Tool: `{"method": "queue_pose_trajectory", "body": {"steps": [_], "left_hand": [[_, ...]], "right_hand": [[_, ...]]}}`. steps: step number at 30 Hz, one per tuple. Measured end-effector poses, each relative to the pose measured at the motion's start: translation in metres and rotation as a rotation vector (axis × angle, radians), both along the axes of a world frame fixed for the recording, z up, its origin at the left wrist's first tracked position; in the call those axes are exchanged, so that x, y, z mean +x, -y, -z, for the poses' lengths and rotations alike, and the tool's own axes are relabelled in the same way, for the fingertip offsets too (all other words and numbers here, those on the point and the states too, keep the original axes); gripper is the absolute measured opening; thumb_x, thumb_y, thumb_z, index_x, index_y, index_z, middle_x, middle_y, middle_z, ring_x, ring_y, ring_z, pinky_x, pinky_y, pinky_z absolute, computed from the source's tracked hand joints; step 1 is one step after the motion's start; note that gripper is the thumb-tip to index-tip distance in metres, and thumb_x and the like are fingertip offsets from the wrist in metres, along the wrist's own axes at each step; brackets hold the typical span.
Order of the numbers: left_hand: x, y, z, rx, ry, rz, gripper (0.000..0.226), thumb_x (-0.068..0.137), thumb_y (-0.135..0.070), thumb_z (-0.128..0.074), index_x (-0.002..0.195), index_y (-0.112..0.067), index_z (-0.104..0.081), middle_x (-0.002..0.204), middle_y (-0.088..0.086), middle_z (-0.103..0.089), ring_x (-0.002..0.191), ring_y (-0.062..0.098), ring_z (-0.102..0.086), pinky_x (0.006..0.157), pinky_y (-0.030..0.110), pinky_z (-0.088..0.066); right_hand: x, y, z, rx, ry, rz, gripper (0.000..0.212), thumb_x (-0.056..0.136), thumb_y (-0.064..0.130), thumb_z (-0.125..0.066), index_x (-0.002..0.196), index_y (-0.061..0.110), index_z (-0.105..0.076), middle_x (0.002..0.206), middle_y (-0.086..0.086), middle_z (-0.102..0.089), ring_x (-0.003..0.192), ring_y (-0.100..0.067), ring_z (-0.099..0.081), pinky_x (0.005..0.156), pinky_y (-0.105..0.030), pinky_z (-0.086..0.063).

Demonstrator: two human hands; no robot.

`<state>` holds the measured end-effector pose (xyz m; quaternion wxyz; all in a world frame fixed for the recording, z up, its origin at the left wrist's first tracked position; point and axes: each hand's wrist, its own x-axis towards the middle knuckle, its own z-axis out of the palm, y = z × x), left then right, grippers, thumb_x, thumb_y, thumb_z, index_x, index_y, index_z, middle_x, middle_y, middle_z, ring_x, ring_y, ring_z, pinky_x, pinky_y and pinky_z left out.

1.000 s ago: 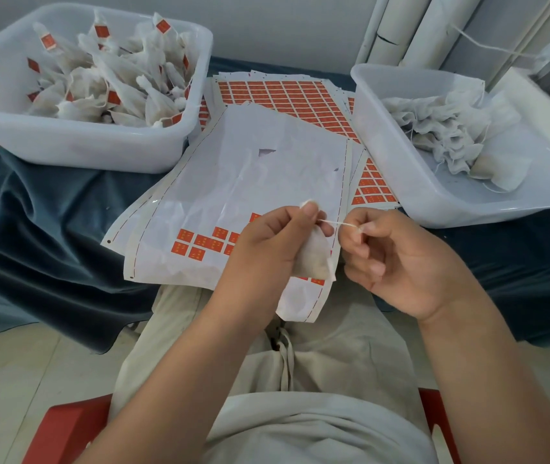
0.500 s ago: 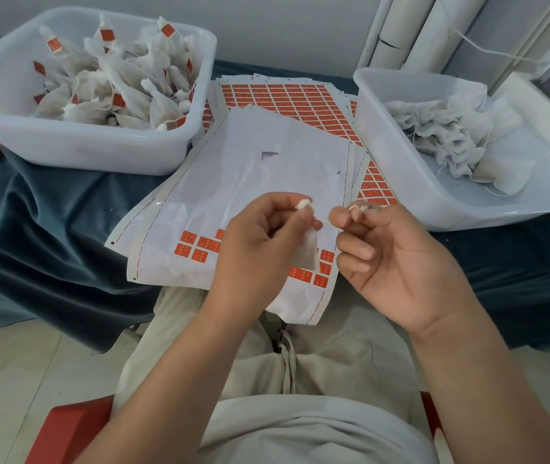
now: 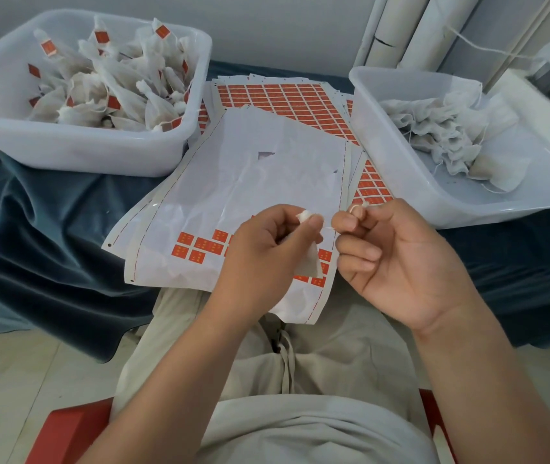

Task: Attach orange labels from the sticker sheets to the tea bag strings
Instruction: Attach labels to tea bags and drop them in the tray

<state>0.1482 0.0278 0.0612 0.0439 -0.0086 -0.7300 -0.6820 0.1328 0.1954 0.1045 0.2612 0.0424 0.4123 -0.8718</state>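
Small white paper tea bag (image 3: 312,266) hangs from the left hand (image 3: 267,259), thumb and forefinger pinching its gathered top; that hand hides most of the bag. Under both hands lies a white, mostly peeled sticker sheet (image 3: 233,182), its few remaining orange labels (image 3: 196,247) partly covered by the left hand. The thin white string (image 3: 326,227) runs rightwards to the right hand (image 3: 401,262), pinched at the fingertips, its end hard to make out.
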Motion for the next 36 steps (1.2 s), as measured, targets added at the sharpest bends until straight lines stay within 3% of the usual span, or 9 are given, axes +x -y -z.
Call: {"method": "queue_pose_trajectory", "body": {"steps": [5,10,14,18,22,24,26,31,36], "left_hand": [[0.0,0.003,0.0,-0.282,-0.128,0.01,0.018,0.103,-0.034,-0.063,0.091,-0.025,-0.071,0.081,-0.015,-0.074,0.072,0.006,-0.068,0.061,0.013,-0.047],[0.001,0.008,-0.002,-0.316,-0.123,0.125,0.019,0.103,-0.036,-0.064,0.088,-0.027,-0.071,0.073,-0.01,-0.068,0.062,0.003,-0.058,0.058,0.016,-0.045],[-0.008,0.022,0.004,-0.336,-0.089,0.263,0.034,0.096,-0.048,-0.07,0.125,-0.034,-0.061,0.111,-0.021,-0.071,0.101,0.0,-0.07,0.085,0.021,-0.059],[-0.022,0.044,0.029,-1.039,-0.192,0.318,0.077,0.086,-0.055,-0.078,0.151,-0.045,-0.038,0.147,-0.02,-0.054,0.137,0.008,-0.049,0.113,0.034,-0.043],[-0.029,0.038,0.052,-1.145,-0.261,0.345,0.083,0.087,-0.055,-0.077,0.158,-0.043,-0.036,0.169,-0.016,-0.029,0.159,0.013,-0.017,0.128,0.04,-0.008],[-0.032,0.035,0.056,-1.114,-0.299,0.28,0.073,0.09,-0.053,-0.075,0.155,-0.042,-0.043,0.167,-0.014,-0.034,0.158,0.014,-0.021,0.126,0.038,-0.009],[-0.034,0.036,0.056,-1.085,-0.324,0.235,0.064,0.091,-0.051,-0.075,0.15,-0.039,-0.053,0.161,-0.014,-0.045,0.155,0.015,-0.031,0.125,0.04,-0.018],[-0.032,0.036,0.05,-1.027,-0.374,0.084,0.045,0.091,-0.044,-0.079,0.133,-0.031,-0.07,0.136,-0.01,-0.07,0.13,0.018,-0.062,0.112,0.039,-0.04],[-0.027,0.03,0.042,-0.903,-0.439,-0.062,0.024,0.091,-0.029,-0.08,0.113,-0.019,-0.079,0.105,-0.003,-0.079,0.093,0.02,-0.071,0.084,0.034,-0.055]], "right_hand": [[-0.007,-0.014,-0.003,0.031,0.04,-0.02,0.013,0.086,0.019,-0.052,0.077,0.015,-0.06,0.077,0.004,-0.054,0.045,-0.004,-0.033,0.045,-0.014,-0.029],[-0.006,-0.011,0.004,0.092,-0.097,0.06,0.016,0.087,0.016,-0.056,0.072,0.016,-0.063,0.075,0.001,-0.054,0.062,-0.011,-0.05,0.061,-0.021,-0.05],[-0.009,-0.007,0.016,0.053,-0.21,0.124,0.017,0.084,0.015,-0.054,0.068,0.016,-0.059,0.067,-0.002,-0.047,0.078,-0.022,-0.062,0.091,-0.035,-0.059],[-0.022,-0.025,0.027,0.192,-0.199,0.068,0.019,0.082,0.02,-0.048,0.064,0.02,-0.042,0.062,0.004,-0.028,0.052,-0.013,-0.028,0.048,-0.023,-0.043],[-0.036,-0.052,0.042,0.842,-0.176,-0.175,0.048,0.103,0.046,-0.054,0.063,0.022,-0.046,0.059,0.007,-0.029,0.05,-0.012,-0.019,0.041,-0.02,-0.024],[-0.037,-0.059,0.046,1.264,-0.209,-0.449,0.049,0.096,0.068,-0.056,0.075,0.026,-0.068,0.054,0.013,-0.042,0.045,-0.007,-0.032,0.042,-0.02,-0.027],[-0.035,-0.06,0.051,1.379,-0.253,-0.572,0.037,0.094,0.07,-0.057,0.1,0.039,-0.077,0.055,0.024,-0.056,0.044,0.002,-0.049,0.041,-0.015,-0.035],[-0.036,-0.051,0.062,0.886,-0.332,-0.223,0.018,0.101,0.027,-0.069,0.113,0.034,-0.081,0.06,0.013,-0.051,0.049,-0.006,-0.029,0.047,-0.019,-0.028],[-0.03,-0.035,0.054,1.25,-0.688,0.092,0.011,0.092,0.049,-0.075,0.089,0.038,-0.077,0.07,0.024,-0.067,0.063,0.002,-0.06,0.064,-0.024,-0.044]]}}
